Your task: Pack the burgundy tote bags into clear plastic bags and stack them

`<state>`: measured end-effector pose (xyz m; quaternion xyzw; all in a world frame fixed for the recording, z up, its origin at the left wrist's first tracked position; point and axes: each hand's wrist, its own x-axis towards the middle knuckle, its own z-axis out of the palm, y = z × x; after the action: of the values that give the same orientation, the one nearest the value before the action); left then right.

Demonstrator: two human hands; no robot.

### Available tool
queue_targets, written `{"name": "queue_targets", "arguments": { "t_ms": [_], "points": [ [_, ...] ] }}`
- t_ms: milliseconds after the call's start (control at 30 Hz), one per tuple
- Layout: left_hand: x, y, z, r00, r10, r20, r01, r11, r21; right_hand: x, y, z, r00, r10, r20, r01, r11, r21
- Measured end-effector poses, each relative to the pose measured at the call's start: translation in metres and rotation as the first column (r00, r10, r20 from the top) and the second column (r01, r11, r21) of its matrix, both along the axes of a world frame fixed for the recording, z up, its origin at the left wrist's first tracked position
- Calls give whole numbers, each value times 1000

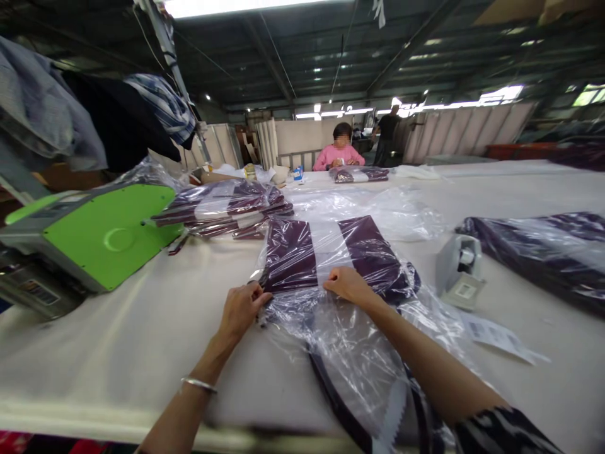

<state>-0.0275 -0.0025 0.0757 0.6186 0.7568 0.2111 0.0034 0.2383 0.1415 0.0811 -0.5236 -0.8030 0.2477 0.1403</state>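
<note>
In front of me a folded dark purple fabric item [290, 252] with a pale band across its middle lies inside a clear plastic bag [350, 334]. Two dark straps [338, 397] run from it under the loose plastic toward the table's front edge. My left hand [241, 309] pinches the bag at the item's near left corner. Nearer the middle, my right hand [347, 284] is closed with thumb and finger on the plastic along the item's near edge, beside the pale band.
Wrapped purple packs [227, 205] are stacked behind left, near a green machine [113, 233]. At right stand a tape dispenser [460, 268], a printed paper [494, 334] and a larger wrapped pile [543, 252]. Clear bags [368, 211] lie beyond. A person in pink [339, 154] sits opposite.
</note>
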Motion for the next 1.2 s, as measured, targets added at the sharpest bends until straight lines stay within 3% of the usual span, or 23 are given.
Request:
{"name": "queue_targets", "arguments": {
  "t_ms": [100, 167, 267, 367, 467, 633, 700, 800, 900, 1000, 1067, 1200],
  "points": [
    [24, -5, 10, 987, 44, -152, -21, 988, 152, 1, 6, -5, 1000, 0, -20, 0, 1000, -7],
    [53, -5, 11, 971, -42, -234, 96, 970, 224, 1, 8, -7, 1000, -3, -25, 3, 1000, -9],
    [103, 1, -4, 917, -293, -271, 339, 930, 143, 2, 6, -6, 1000, -11, -20, 11, 1000, -7],
    [133, 15, -29, 903, -310, -298, 342, 938, 62, 2, 2, -4, 1000, -17, -16, 17, 1000, 7],
    [137, 28, -48, 908, -236, -346, 271, 961, 54, -1, -1, -3, 999, -38, -27, 39, 999, 35],
    [125, 32, -57, 869, -245, -430, 308, 948, 82, 8, -4, 6, 990, -72, -120, 82, 994, 76],
    [124, 31, -60, 864, -246, -440, 320, 942, 102, 33, -5, 15, 981, -76, -179, 96, 989, 109],
    [125, 31, -63, 867, -242, -435, 325, 937, 126, 104, -4, 31, 939, -129, -318, 205, 954, 219],
    [128, 33, -63, 879, -242, -410, 314, 942, 117, 193, 3, 47, 806, -307, -506, 496, 817, 294],
    [129, 35, -62, 890, -244, -385, 305, 947, 106, 262, 13, 48, 613, -570, -548, 745, 648, 159],
    [128, 36, -62, 893, -247, -377, 310, 944, 117, 283, 18, 38, 521, -664, -536, 792, 611, 12],
    [128, 35, -63, 895, -248, -371, 316, 939, 134, 282, 28, 14, 476, -696, -537, 716, 662, -223]
  ]
}}
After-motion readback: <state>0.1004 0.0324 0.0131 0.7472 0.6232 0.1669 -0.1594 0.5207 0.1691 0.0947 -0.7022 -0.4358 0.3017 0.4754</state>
